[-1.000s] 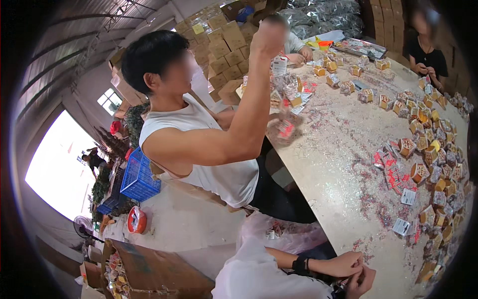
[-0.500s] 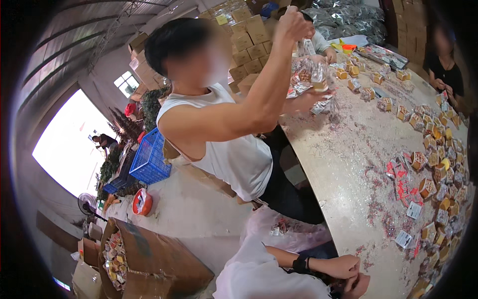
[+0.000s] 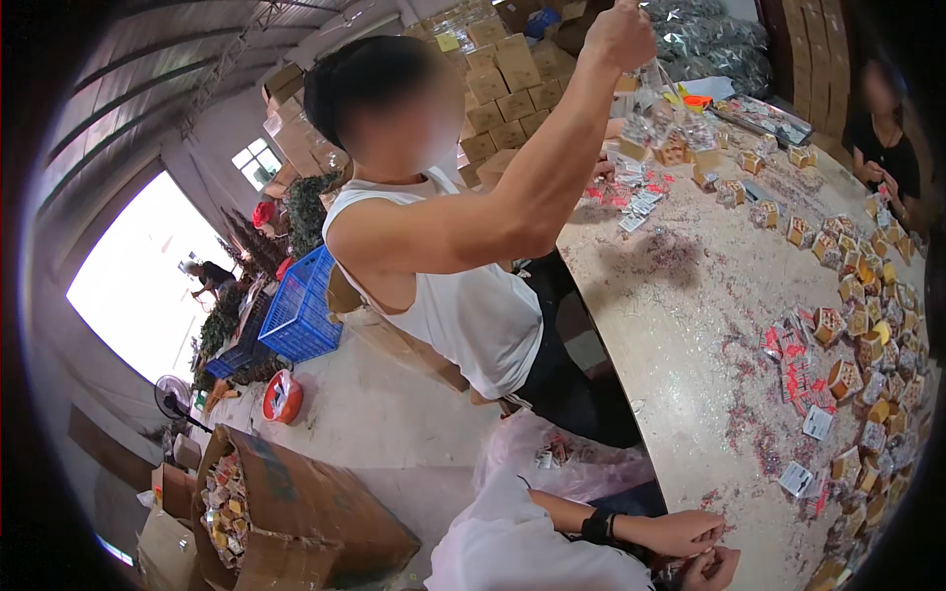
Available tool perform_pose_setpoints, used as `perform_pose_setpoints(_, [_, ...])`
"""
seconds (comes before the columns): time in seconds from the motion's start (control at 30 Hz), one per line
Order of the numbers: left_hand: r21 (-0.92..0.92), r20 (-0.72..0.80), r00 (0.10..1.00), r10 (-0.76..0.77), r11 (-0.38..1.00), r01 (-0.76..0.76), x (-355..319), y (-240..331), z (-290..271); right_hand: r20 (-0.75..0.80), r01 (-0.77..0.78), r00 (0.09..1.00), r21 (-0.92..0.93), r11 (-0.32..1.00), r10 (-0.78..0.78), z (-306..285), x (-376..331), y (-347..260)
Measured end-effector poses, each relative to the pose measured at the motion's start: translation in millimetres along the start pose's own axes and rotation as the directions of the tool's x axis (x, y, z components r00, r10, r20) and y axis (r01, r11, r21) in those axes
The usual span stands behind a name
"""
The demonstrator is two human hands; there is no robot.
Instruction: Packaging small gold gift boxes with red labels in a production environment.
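My left hand (image 3: 685, 532), with a black band on its wrist, rests at the near edge of the speckled table (image 3: 680, 325). My right hand (image 3: 714, 568) is just below it, almost touching, fingers curled. Something small and dark sits between them, too small to name. Small orange-and-white boxes (image 3: 852, 379) and red-and-white packets (image 3: 793, 350) lie to the right of my hands. A co-worker in a white sleeveless top (image 3: 473, 305) stands at the table's left side. The co-worker's raised hand (image 3: 621, 34) holds clear packets above the table.
A clear plastic bag (image 3: 562, 458) lies by my sleeve. An open brown carton of small goods (image 3: 286, 502), a blue crate (image 3: 301, 310) and a red tape roll (image 3: 282, 396) stand on the floor at left. Stacked cartons (image 3: 503, 79) fill the back. Another person (image 3: 882, 133) sits far right.
The co-worker's arm has risen higher with the clear packets, and the view has shifted nearer to this person. My hands have stayed together at the table edge.
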State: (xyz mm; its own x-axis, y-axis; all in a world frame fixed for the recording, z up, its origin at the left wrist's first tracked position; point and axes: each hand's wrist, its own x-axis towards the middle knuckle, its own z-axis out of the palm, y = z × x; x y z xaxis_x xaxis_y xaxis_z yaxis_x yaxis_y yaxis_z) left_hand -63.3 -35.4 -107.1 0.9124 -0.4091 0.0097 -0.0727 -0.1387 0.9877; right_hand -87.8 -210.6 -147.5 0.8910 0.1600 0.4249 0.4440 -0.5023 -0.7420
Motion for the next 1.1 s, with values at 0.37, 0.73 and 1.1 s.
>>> perform_pose_setpoints(0.37, [0.078,0.002,0.999,0.051,0.996,-0.051,-0.5,1.4,-3.6,-0.032,-0.027,0.999,0.022,0.999,0.028,1.0,3.3,-3.3])
perform_pose_setpoints(0.73, [0.334,-0.075,0.959,0.274,0.913,-0.235,-1.2,1.0,-1.0,0.018,-0.028,0.999,0.018,0.999,0.028,-0.2,3.3,-1.2])
perform_pose_setpoints(1.1, [0.205,-0.081,0.994,0.073,0.977,-0.056,-6.2,9.7,0.2,0.092,0.028,0.995,-0.009,1.0,-0.027,-5.5,5.1,-6.7])
